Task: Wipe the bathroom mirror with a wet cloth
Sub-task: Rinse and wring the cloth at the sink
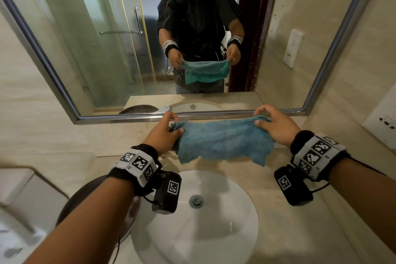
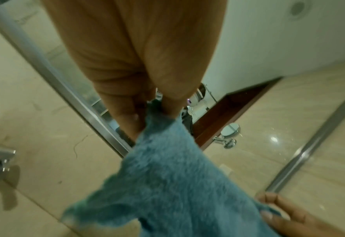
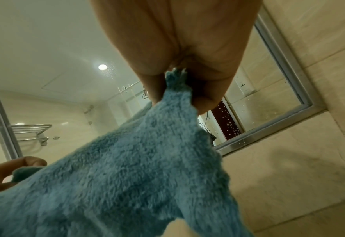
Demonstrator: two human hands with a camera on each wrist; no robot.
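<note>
Cloth: blue, stretched between both hands above the sink, below the mirror.
Left hand: pinches one corner.
Right hand: pinches the other.
Sink: drain only.
Writing: none legible.

We reach both forearms up from the lower corners of the head view, wrists banded. Our left hand sits left of centre, our right hand right of centre, level with each other; each pinches a corner of the cloth between thumb and fingers.
</note>
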